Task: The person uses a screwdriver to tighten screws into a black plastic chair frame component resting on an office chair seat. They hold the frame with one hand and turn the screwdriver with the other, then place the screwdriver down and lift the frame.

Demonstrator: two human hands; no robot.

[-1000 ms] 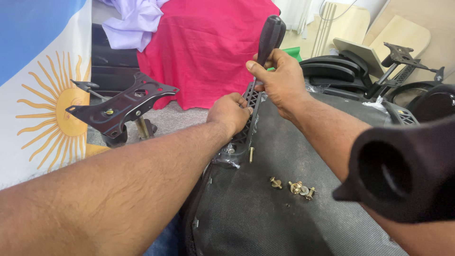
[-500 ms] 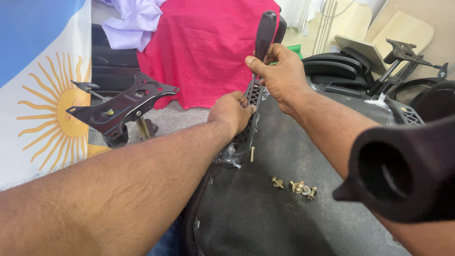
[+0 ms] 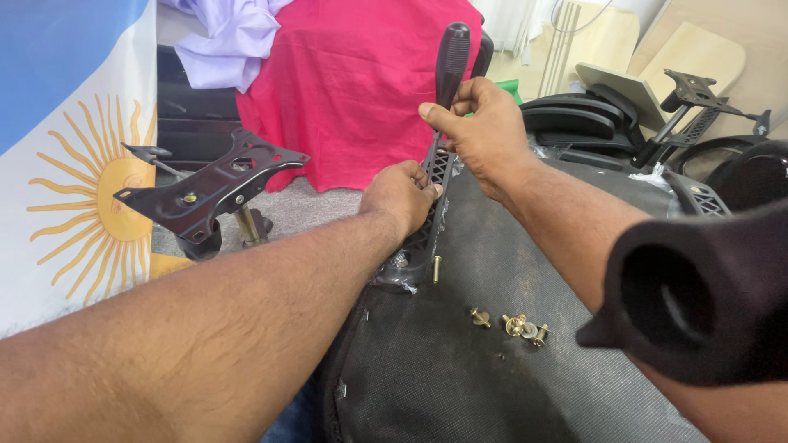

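Note:
My right hand [image 3: 484,135] grips a screwdriver with a black handle [image 3: 451,53], held upright with its shaft running down behind my fingers. A brass bolt [image 3: 436,268] sits at the lower end of the shaft. My left hand [image 3: 400,197] clasps the black perforated plastic bracket [image 3: 437,168] at the edge of a dark fabric-covered chair seat [image 3: 460,361]. Loose brass bolts and washers [image 3: 513,324] lie on the seat just in front of my hands.
A black metal chair mechanism plate [image 3: 209,189] on a post stands at the left. A flag with a sun [image 3: 74,148] hangs beside it. Red cloth [image 3: 353,82] covers something behind. Chair parts and wooden panels [image 3: 648,90] fill the right background.
The right hand has turned slightly on the screwdriver handle; both hands stay at the same spot on the bracket.

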